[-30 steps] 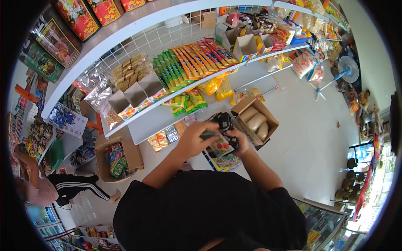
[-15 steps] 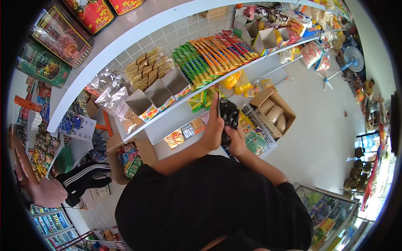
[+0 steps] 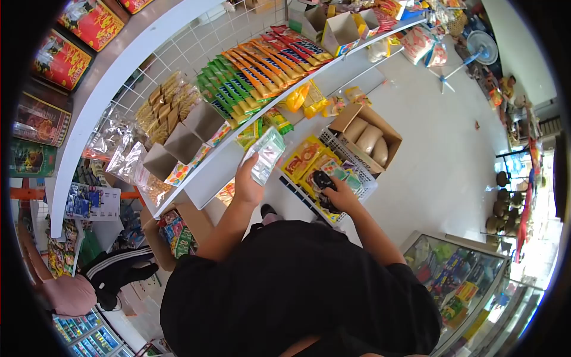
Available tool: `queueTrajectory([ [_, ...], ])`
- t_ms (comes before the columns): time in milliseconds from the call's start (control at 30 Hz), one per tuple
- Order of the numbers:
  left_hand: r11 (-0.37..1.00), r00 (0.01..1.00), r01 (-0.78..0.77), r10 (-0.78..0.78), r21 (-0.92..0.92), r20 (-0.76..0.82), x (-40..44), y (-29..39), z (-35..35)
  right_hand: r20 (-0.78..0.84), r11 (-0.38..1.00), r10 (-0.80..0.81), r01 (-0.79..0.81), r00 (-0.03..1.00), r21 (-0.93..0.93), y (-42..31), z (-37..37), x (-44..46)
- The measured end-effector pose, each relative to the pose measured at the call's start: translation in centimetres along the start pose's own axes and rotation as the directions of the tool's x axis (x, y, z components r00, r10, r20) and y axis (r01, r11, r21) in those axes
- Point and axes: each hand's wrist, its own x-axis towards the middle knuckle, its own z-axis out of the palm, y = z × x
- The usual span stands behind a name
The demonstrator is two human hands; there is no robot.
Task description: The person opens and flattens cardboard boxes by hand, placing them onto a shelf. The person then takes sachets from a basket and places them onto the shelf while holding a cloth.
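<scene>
My left hand (image 3: 247,184) is closed on a flat, shiny silver-and-pale-green packet (image 3: 269,156), held up in front of the lower shelf. Lower and to the right, my right hand (image 3: 341,197) grips a glossy black item (image 3: 323,180) whose kind I cannot make out. It shows above and below my fingers. Behind that hand stands a white plastic basket (image 3: 367,189) with yellow and green packets (image 3: 304,156) in it. Part of the basket is hidden by my right hand and the black item.
A shelf (image 3: 238,124) carries rows of green, orange and red snack packs (image 3: 253,70) and small open boxes (image 3: 183,144). A carton (image 3: 389,137) with brown packages adjoins the basket. A glass display case (image 3: 458,279) is at lower right; a person in pink (image 3: 68,294) is at left.
My hands have parted from close together. The left moved left and turned the packet's face into view; the right moved slightly with the black item. The view has shifted, revealing more of the basket.
</scene>
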Motion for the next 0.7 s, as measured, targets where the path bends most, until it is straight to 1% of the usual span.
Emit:
queueTrajectory([
  [33, 1.000, 1.000, -0.008, 0.008, -0.004, -0.010, 0.1, -1.0, 0.2, 0.012, 1.000, -0.003, 0.003, 1.000, -0.005, 1.3, -0.7, 0.3],
  [67, 0.967, 0.995, -0.094, 0.097, 0.239, 0.000, 0.1, -2.0, 0.4, -0.007, 0.998, 0.048, -0.048, 0.999, -0.030, 2.4, -1.4, 0.5],
  [100, 0.867, 0.982, -0.177, 0.184, 0.465, 0.032, 0.1, -2.9, 0.8, -0.029, 0.994, 0.092, -0.094, 0.995, -0.057, 3.6, -2.0, 1.1],
  [133, 0.727, 0.960, -0.238, 0.276, 0.644, 0.044, -0.2, -3.7, 1.7, -0.108, 0.992, 0.029, -0.042, 0.994, -0.121, 6.0, -2.0, 2.0],
  [167, 0.725, 0.953, -0.257, 0.301, 0.639, 0.042, -0.5, -4.4, 2.5, -0.100, 0.991, 0.005, -0.019, 0.995, -0.135, 7.2, -2.4, 2.6],
  [233, 0.748, 0.982, -0.181, 0.173, 0.638, 0.077, -0.8, -5.8, 3.8, -0.110, 0.973, 0.052, -0.075, 0.993, -0.217, 8.9, -3.7, 4.3],
  [267, 0.771, 0.985, -0.159, 0.162, 0.617, 0.051, -1.1, -6.5, 4.5, -0.101, 0.972, 0.030, -0.053, 0.994, -0.229, 10.8, -3.8, 5.4],
  [333, 0.809, 0.994, -0.088, 0.111, 0.581, -0.006, -1.5, -8.0, 3.9, -0.085, 0.885, 0.030, -0.066, 0.996, -0.461, 14.1, -3.7, 7.4],
  [367, 0.803, 0.992, -0.105, 0.127, 0.587, 0.003, -1.6, -8.3, 3.5, -0.088, 0.887, 0.011, -0.050, 0.996, -0.459, 13.6, -4.2, 8.9],
  [433, 0.801, 0.993, -0.065, 0.109, 0.595, -0.040, -2.3, -8.5, 2.8, -0.023, 0.932, -0.107, 0.092, 0.994, -0.351, 12.1, -4.8, 12.1],
  [467, 0.800, 0.993, -0.070, 0.115, 0.596, -0.039, -2.2, -8.1, 2.5, -0.028, 0.960, -0.097, 0.086, 0.995, -0.268, 9.0, -5.5, 14.0],
  [533, 0.779, 0.999, 0.038, -0.012, 0.625, -0.046, -2.0, -6.6, 1.6, -0.054, 0.949, -0.263, 0.248, 0.963, -0.194, 3.6, -6.7, 19.4],
  [567, 0.773, 0.999, 0.033, -0.011, 0.634, -0.038, -1.8, -5.7, 1.3, -0.141, 0.901, -0.393, 0.350, 0.909, -0.255, -1.0, -7.4, 21.3],
  [633, 0.634, 0.999, 0.053, -0.038, 0.772, -0.037, -0.8, -3.7, 0.9, -0.229, 0.844, -0.519, 0.450, 0.824, -0.293, -8.4, -9.5, 25.6],
  [667, 0.636, 0.999, 0.040, -0.048, 0.771, -0.012, -0.3, -2.8, 0.7, -0.260, 0.801, -0.589, 0.510, 0.765, -0.315, -13.1, -10.8, 27.3],
  [700, 0.632, 0.999, 0.031, -0.043, 0.774, -0.005, 0.4, -1.5, 0.6, -0.348, 0.771, -0.636, 0.583, 0.689, -0.256, -16.5, -11.4, 29.7],
])
